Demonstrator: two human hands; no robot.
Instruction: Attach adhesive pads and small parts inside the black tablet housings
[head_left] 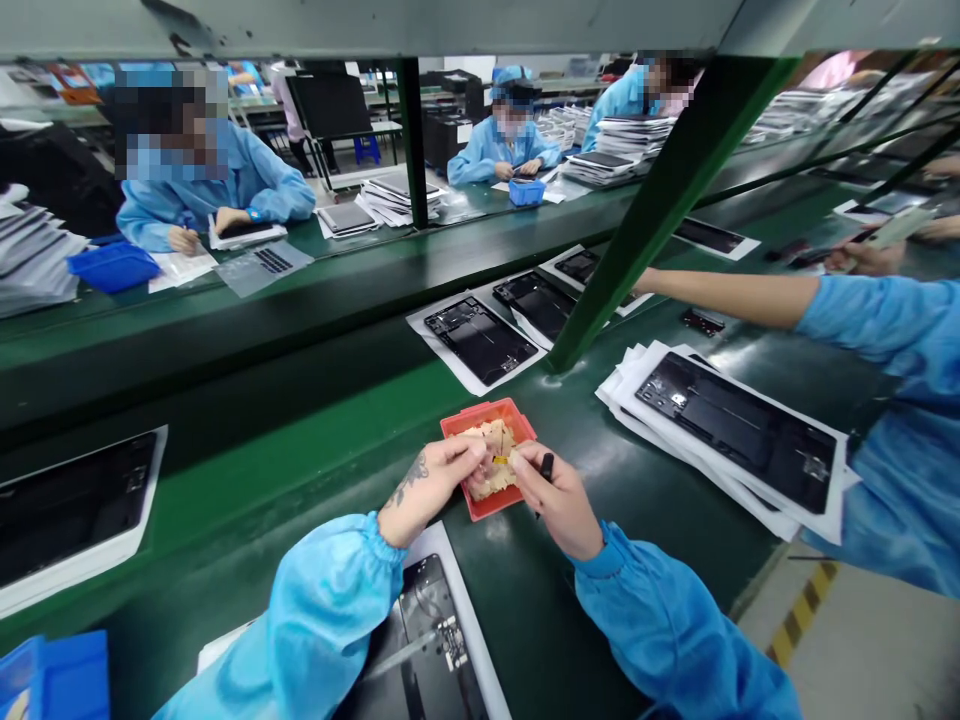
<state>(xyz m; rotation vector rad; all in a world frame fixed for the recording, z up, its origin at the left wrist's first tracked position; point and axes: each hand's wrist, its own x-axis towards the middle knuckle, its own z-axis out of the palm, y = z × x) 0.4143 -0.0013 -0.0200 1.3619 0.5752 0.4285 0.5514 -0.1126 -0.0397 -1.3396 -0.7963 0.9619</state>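
Both my hands are over a small red bin (491,512) with crumpled beige, paper-like pieces (491,488) inside. My left hand (431,490) is closed in a pinch at the bin's left side; what sits between its fingertips is too small to make out. Opposite it, my right hand (559,500) is closed too, with a black pen-like tool (547,466) held among its fingers. A tiny yellow strip (500,460) shows between the two sets of fingertips. Below my left forearm lies a dark tablet panel (431,640) on white sheets, partly covered by my sleeve.
Dark panels on white paper lie ahead (480,340) and at left (75,510). Stacked panels (739,430) are at right, beside a co-worker's outstretched arm (735,297). A slanted green post (660,220) rises ahead. A blue bin (75,675) occupies the lower left corner.
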